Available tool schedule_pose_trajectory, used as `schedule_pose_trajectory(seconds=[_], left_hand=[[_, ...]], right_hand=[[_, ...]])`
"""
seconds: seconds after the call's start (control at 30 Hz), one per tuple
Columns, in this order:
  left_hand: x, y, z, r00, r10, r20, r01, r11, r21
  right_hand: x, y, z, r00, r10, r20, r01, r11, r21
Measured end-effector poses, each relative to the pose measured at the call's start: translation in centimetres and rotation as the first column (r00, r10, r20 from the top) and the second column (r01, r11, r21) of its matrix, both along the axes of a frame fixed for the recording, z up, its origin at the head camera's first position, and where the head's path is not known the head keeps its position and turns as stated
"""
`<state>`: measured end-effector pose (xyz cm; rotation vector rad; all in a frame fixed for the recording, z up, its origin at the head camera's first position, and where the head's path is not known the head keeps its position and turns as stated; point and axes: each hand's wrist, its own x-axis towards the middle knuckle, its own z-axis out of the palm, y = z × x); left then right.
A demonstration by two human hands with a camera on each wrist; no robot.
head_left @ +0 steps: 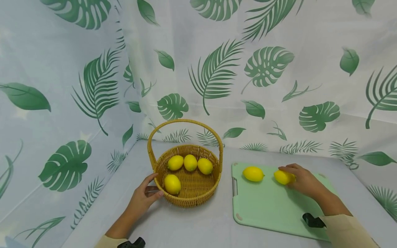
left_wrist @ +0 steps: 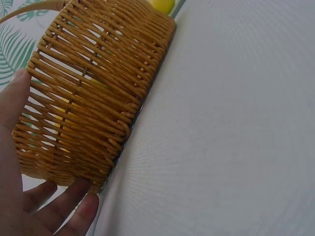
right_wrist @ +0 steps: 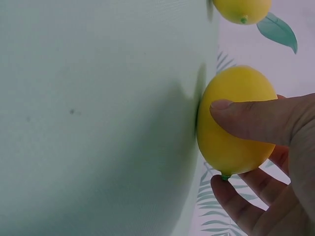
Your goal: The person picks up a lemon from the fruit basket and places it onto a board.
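Lemon (head_left: 284, 177) near the far edge of the green board (head_left: 266, 203), about midway between its far corners, lies within the fingers of the right hand (head_left: 305, 181), its long axis running roughly along that edge and its stem end pointing right. The right hand is much the nearer: its thumb presses the lemon's near side while the other fingers curl behind it and about the stem end, spread only as wide as the fruit. Whether the underside touches the board cannot be told. The forearm slants in over the board's right side, back of the hand uppermost. A second lemon (head_left: 253, 174) lies just to the left, by the board's far left corner. Beyond the left edge, the wicker basket (head_left: 189, 202) stands on the desk (head_left: 214, 227), with three lemons (head_left: 190, 163) along its far wall and a fourth lemon (head_left: 172, 184) against its near left wall. There the left hand (head_left: 143, 196) rests loosely spread, touching the outer wall, holding no fruit.
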<state>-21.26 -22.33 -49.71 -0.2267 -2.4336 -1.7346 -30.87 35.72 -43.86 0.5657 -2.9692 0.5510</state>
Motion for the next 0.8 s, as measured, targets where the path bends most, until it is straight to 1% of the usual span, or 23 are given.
schedule_pose_trajectory(seconds=[0.13,0.4,0.6,0.8], left_hand=[[0.06,0.05,0.08,1.0,-0.001,0.005,0.001,1.0,0.007],[0.09,0.16,0.21,1.0,-0.001,0.004,0.001,1.0,0.005],[0.05,0.09,0.23,1.0,-0.002,0.005,0.002,1.0,-0.003],[0.04,0.07,0.11,1.0,0.005,0.014,-0.005,1.0,-0.002]], right_hand=[[-0.11,0.18,-0.01,1.0,0.002,0.011,-0.002,1.0,-0.004],[-0.2,0.17,0.01,1.0,0.026,0.005,-0.026,1.0,0.012],[0.01,0.05,0.06,1.0,0.025,-0.004,-0.025,1.0,0.005],[0.0,-0.09,-0.01,1.0,0.016,0.005,-0.016,1.0,-0.004]])
